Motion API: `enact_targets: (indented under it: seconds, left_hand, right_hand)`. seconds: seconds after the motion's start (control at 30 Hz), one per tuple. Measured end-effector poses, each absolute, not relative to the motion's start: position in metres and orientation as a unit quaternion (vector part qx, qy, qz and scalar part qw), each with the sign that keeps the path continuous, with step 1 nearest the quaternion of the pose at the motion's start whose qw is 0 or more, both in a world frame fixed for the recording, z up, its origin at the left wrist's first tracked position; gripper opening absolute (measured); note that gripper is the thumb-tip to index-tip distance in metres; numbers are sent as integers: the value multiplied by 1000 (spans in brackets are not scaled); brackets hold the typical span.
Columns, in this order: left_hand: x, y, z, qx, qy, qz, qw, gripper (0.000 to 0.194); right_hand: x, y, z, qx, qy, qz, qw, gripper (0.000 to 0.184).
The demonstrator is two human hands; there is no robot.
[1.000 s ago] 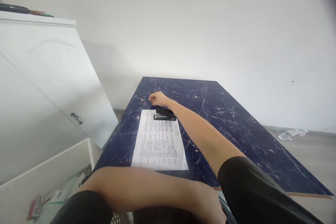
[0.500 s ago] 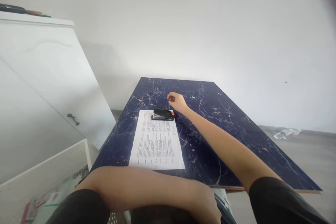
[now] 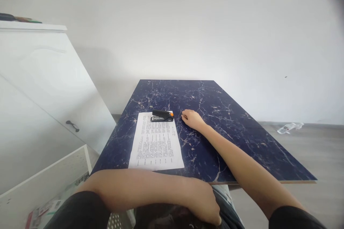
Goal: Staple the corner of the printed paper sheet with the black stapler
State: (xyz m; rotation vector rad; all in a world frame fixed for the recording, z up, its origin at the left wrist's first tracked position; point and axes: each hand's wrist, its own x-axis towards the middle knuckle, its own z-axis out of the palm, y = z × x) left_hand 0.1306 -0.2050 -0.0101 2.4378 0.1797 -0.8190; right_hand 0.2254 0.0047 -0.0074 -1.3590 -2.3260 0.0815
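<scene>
A black stapler [image 3: 162,116] with an orange button lies sideways across the top of a printed sheet of paper [image 3: 157,146]. Just right of the stapler, apart from it, my right hand [image 3: 192,118] rests on the dark blue marbled table [image 3: 228,150]. Its fingers are loosely bent, with a gap at the thumb, and nothing shows in them. My left forearm runs along the table's front edge, below the paper. At my lap is my left hand [image 3: 205,204], its fingers turned down and mostly hidden. A tiny pale piece [image 3: 151,106] lies beyond the stapler.
To the left stands a white cabinet [image 3: 59,78] with a dark handle [image 3: 72,126]. A white-rimmed bin [image 3: 87,155] with packages inside is at the lower left. A clear plastic item [image 3: 290,127] lies on the floor at the right, by the wall.
My right hand has moved back toward me and down onto the table, from beyond the stapler to beside it. My left hand has stayed at my lap. The view has shifted slightly.
</scene>
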Motion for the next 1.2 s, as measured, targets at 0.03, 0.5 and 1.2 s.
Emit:
enact_targets:
  seconds: [0.03,0.5,1.2]
  left_hand:
    - [131,-205,-9,908,63,-312,273,44]
    - [135,-206,-39,941,41,-186,281,41]
    - [133,-205,-29,941,45,-179,283,39]
  right_hand:
    - [224,4,-7,-495,-841,31,218,29]
    - [228,10,-12,-484,-838,58,245,33]
    - [145,7,22,-386,-861,221,248,34]
